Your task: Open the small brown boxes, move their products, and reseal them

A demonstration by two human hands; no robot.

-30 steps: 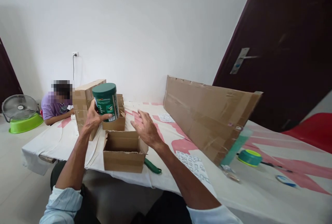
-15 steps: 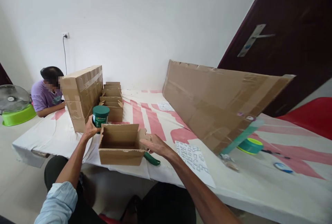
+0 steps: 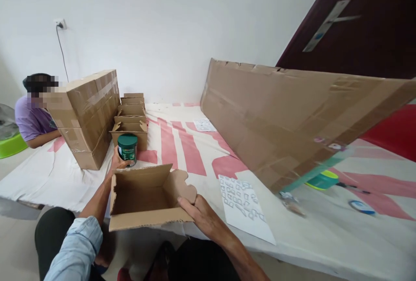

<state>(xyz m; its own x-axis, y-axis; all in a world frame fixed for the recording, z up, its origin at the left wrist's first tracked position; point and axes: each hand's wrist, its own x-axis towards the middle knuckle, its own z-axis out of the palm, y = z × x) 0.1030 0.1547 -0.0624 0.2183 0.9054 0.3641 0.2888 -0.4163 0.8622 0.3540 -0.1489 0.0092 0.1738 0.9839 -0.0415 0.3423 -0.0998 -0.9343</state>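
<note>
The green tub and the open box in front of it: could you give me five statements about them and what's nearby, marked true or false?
1. The left hand holds the green tub. True.
2. The right hand is also on the tub. False: it holds one end of the open box.
3. A sheet of paper with drawn shapes lies on the table, right of the box. True.
4. The tub is inside that box. False: it is outside, beyond the box's far side.
5. A person in a purple shirt is near the picture's left edge. True.
</note>
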